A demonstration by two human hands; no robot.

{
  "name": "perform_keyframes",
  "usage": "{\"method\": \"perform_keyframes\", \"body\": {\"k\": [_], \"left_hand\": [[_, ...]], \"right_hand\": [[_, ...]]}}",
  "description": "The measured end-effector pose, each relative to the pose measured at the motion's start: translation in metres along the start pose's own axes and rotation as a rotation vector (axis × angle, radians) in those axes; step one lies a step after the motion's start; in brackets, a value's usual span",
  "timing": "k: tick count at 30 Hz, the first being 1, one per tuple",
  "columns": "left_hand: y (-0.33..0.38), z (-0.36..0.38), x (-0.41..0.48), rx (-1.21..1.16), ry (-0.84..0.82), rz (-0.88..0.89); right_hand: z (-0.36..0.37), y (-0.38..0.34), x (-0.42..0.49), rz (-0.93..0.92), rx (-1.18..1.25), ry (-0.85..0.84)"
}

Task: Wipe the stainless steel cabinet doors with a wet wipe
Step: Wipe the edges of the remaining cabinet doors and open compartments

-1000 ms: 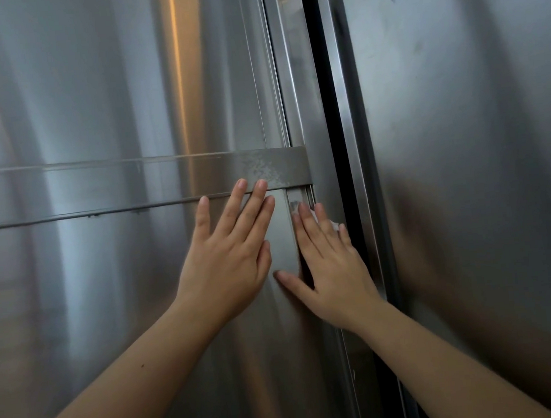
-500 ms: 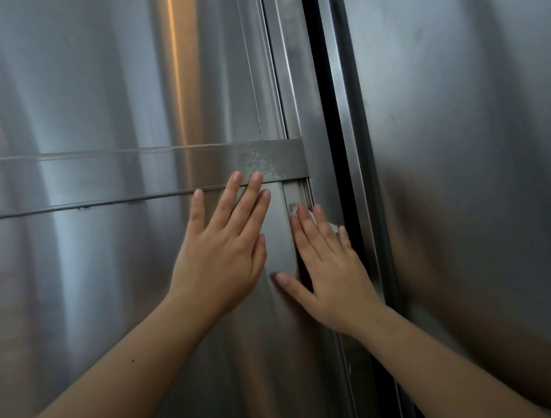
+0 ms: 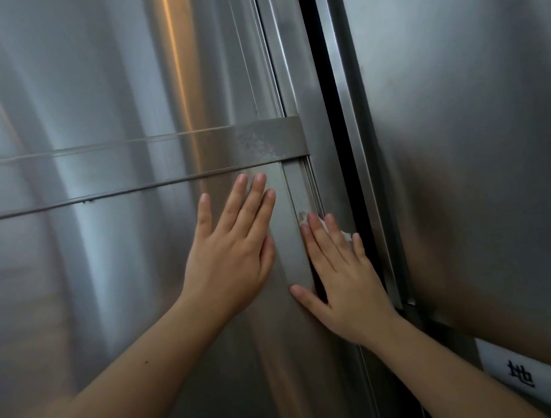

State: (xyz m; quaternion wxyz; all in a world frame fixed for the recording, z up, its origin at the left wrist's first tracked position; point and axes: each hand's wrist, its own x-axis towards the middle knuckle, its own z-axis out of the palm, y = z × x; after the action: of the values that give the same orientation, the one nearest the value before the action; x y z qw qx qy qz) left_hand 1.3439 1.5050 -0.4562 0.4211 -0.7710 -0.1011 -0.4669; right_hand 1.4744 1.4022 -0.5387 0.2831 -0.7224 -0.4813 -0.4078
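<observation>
the left hand (image 3: 235, 255) lies flat on the left cabinet door (image 3: 124, 288), fingers straight, just under the horizontal bar (image 3: 130, 165). the right hand (image 3: 343, 279), fingers straight too, presses the wet wipe (image 3: 345, 235) onto that door's right edge beside the dark gap (image 3: 334, 137); only a white bit peeks past the fingertips

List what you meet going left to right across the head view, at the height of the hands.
In order: brushed stainless steel left cabinet door → left hand → right hand → dark vertical gap between the doors → brushed stainless steel right cabinet door.
</observation>
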Motion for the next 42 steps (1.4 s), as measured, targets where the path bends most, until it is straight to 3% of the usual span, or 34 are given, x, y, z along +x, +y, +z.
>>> {"method": "perform_keyframes", "body": {"k": [7, 15, 22, 30, 36, 42], "left_hand": [[0.007, -0.001, -0.015, 0.011, -0.013, 0.020], [0.014, 0.003, -0.024, 0.047, -0.040, 0.015], [0.014, 0.006, -0.025, 0.048, -0.003, 0.018], [0.016, 0.008, -0.028, 0.014, -0.005, 0.016], [0.017, 0.008, -0.029, 0.024, -0.039, 0.042], [0.021, 0.008, -0.035, -0.007, -0.052, 0.098]], "right_hand": [[-0.012, -0.004, 0.026, 0.029, -0.052, -0.011], [0.004, -0.008, -0.019, 0.053, 0.016, -0.043], [-0.010, -0.006, 0.016, 0.030, 0.003, -0.003], [0.014, -0.008, -0.049, 0.064, 0.127, -0.087], [0.006, -0.002, -0.032, 0.028, 0.034, -0.091], [0.010, -0.006, -0.037, 0.061, 0.121, -0.088]]}}
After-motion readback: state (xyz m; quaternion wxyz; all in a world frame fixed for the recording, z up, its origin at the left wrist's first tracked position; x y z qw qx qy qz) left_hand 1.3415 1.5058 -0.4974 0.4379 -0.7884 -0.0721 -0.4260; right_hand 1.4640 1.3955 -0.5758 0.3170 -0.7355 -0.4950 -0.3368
